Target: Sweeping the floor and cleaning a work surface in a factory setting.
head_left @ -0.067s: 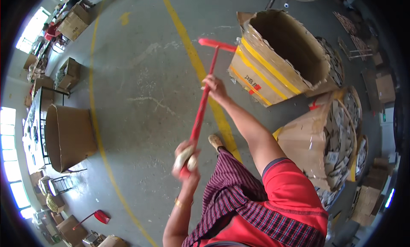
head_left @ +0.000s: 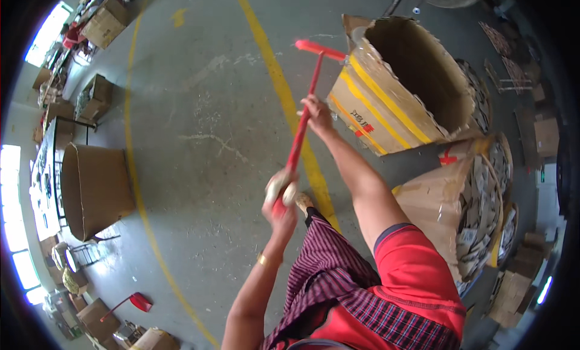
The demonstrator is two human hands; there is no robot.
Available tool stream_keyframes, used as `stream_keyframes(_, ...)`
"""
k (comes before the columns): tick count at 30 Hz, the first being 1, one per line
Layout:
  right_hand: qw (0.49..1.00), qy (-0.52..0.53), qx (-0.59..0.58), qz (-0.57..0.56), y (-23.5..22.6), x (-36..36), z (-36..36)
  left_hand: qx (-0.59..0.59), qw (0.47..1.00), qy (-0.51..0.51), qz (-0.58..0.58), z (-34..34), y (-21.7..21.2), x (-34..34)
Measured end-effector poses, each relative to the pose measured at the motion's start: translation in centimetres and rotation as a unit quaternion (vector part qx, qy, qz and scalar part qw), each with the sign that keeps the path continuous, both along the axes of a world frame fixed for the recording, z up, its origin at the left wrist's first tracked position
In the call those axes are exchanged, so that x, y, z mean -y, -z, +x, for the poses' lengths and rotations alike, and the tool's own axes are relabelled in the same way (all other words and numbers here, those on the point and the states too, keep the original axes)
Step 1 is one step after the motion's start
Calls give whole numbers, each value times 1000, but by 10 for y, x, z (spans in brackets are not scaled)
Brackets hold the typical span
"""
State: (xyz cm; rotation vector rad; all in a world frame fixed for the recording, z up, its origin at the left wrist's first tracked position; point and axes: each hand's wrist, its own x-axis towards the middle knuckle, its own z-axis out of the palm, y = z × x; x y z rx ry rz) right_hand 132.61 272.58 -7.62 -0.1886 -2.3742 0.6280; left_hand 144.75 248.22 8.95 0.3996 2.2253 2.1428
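Red broom [head_left: 300, 129] held over grey concrete floor [head_left: 205, 138]. Long axis ran from lower end at the body up and slightly right toward the far head; handle close to vertical in the view, tilted a little to the right at the top. Red cross-head [head_left: 319, 48] at far end, lying crosswise to the handle, just beside the near corner of large open cardboard box [head_left: 393, 102]; contact with the box could not be told.

Left hand [head_left: 280, 196] at near end of the handle, fingers [head_left: 273, 187] wrapped fully round it, fist tight, knuckles blurred. Gold bangle [head_left: 261, 260] on that wrist. Right hand [head_left: 316, 113] higher up, near mid-handle, fingers curled round the shaft, arm stretched out. Both grips full; no gap seen between fingers and handle.

Yellow painted line [head_left: 275, 78] passed under the handle, running nearly parallel to it. Curved yellow line [head_left: 136, 181] further left.

Box with yellow tape bands tipped on its side, mouth facing up and right. Second torn box [head_left: 447, 211] below it, leaning, just beside stacked flat pieces [head_left: 483, 193] at right. Round brown cardboard bin [head_left: 96, 190] well apart at left. Red dustpan [head_left: 138, 301] on floor at lower left, well apart from broom. Red top and striped checked cloth [head_left: 338, 277] at bottom edge.
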Motion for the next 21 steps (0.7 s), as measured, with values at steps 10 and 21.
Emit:
stream_keyframes(10,981,-69,153,96,122,-111,-103,141,981,131,-5,-152,50,-74)
stream_keyframes(21,838,-442,235,-217,-22,197,-70,-23,929,42,-367,-119,-245,199)
